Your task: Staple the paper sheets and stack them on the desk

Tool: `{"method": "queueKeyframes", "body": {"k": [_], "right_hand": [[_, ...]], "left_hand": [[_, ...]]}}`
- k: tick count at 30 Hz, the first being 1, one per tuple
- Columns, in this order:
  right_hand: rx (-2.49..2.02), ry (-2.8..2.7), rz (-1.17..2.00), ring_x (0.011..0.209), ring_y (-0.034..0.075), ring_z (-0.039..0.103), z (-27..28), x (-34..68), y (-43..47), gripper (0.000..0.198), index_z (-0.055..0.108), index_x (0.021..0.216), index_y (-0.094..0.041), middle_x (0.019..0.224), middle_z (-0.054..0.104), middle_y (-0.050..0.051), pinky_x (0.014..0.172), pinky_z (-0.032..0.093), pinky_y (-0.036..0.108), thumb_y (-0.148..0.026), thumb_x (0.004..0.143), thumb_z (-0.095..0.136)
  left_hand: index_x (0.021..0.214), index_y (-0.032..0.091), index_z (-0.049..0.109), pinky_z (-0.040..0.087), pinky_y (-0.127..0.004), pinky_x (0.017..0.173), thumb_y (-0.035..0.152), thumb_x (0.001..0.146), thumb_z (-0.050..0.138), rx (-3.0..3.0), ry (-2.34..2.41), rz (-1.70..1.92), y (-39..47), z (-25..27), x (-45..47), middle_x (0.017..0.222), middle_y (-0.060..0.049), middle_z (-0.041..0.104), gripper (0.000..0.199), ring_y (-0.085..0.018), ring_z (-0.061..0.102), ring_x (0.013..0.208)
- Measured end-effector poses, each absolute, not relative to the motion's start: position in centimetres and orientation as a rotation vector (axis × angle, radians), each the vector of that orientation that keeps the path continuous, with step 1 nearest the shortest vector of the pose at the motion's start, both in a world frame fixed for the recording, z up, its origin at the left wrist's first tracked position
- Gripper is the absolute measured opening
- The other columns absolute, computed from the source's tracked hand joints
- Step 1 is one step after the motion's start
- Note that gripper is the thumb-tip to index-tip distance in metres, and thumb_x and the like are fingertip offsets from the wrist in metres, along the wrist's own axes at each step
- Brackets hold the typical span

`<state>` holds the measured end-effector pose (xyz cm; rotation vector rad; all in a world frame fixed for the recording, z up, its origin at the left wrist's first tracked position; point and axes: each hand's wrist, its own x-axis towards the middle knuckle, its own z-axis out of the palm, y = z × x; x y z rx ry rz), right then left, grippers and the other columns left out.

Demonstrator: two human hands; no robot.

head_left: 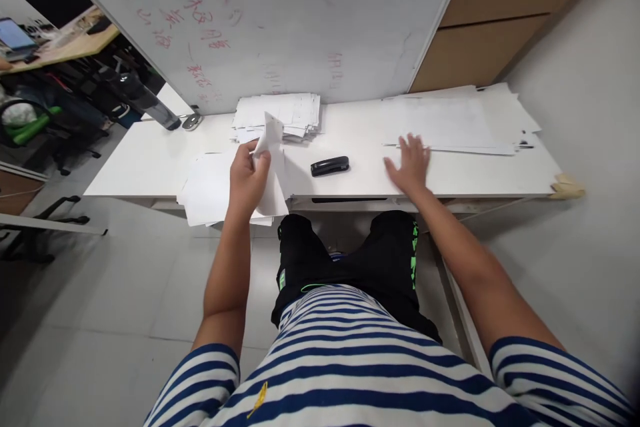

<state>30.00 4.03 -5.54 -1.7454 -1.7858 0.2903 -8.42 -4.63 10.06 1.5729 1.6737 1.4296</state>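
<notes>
My left hand [249, 177] is closed on a bent sheet of paper [273, 177], pinched between thumb and fingers and held up over the desk's left half. Below it, a loose pile of white papers [207, 187] hangs a little over the front edge. On the right, my right hand [411, 165] lies with its fingers spread, the fingertips at the near left edge of a wide paper stack [450, 121]. Between both hands a black stapler [330, 166] rests on the desktop, touched by neither.
A thicker stack of papers [277, 113] stands against the whiteboard [320, 27] behind the white desk [135, 160]. At the back left are a dark water bottle [145, 99] and a computer mouse [192, 121]. Tan tape [567, 187] covers the desk's right corner.
</notes>
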Motion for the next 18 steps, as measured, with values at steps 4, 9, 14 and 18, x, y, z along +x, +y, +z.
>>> {"method": "queueKeyframes", "body": {"k": [4, 9, 14, 18], "right_hand": [[-1.258, -1.553, 0.996, 0.158, 0.032, 0.026, -4.6, 25.5, 0.5, 0.107, 0.016, 0.167, -0.026, 0.172, 0.024, 0.016, 0.123, 0.033, 0.055, -0.082, 0.084, 0.055], [-0.925, -1.216, 1.404, 0.145, 0.031, 0.050, -2.3, 23.7, -1.5, 0.092, 0.052, 0.149, -0.031, 0.156, 0.054, 0.010, 0.119, 0.043, 0.050, -0.074, 0.072, 0.078], [-0.990, -1.010, 1.397, 0.113, 0.033, 0.072, -0.2, 26.5, -2.0, 0.059, 0.077, 0.107, -0.021, 0.115, 0.079, 0.008, 0.104, 0.057, 0.051, -0.059, 0.064, 0.091], [-1.078, -0.970, 1.253, 0.097, 0.029, 0.075, -0.1, 29.0, -2.7, 0.050, 0.079, 0.097, -0.021, 0.104, 0.081, 0.005, 0.092, 0.062, 0.047, -0.055, 0.063, 0.093]], "left_hand": [[0.111, 0.025, 0.067, 0.059, -0.031, 0.082, 0.052, 0.088, 0.073, 1.503, 1.214, 1.531, -6.5, 12.3, -5.1, 0.100, -0.003, 0.073, 0.036, -0.021, 0.072, 0.099], [0.117, 0.025, 0.069, 0.059, -0.040, 0.098, 0.063, 0.084, 0.074, 1.375, 1.026, 1.535, -6.3, 12.4, -3.7, 0.108, -0.007, 0.075, 0.050, -0.030, 0.069, 0.122], [0.123, 0.025, 0.070, 0.058, -0.042, 0.102, 0.068, 0.089, 0.063, 1.243, 1.031, 1.500, -5.3, 10.4, -4.4, 0.117, -0.009, 0.075, 0.055, -0.032, 0.065, 0.129], [0.118, 0.022, 0.073, 0.062, -0.040, 0.089, 0.076, 0.091, 0.052, 1.215, 1.115, 1.392, -4.5, 8.6, -5.8, 0.110, -0.011, 0.077, 0.064, -0.028, 0.072, 0.113]]}}
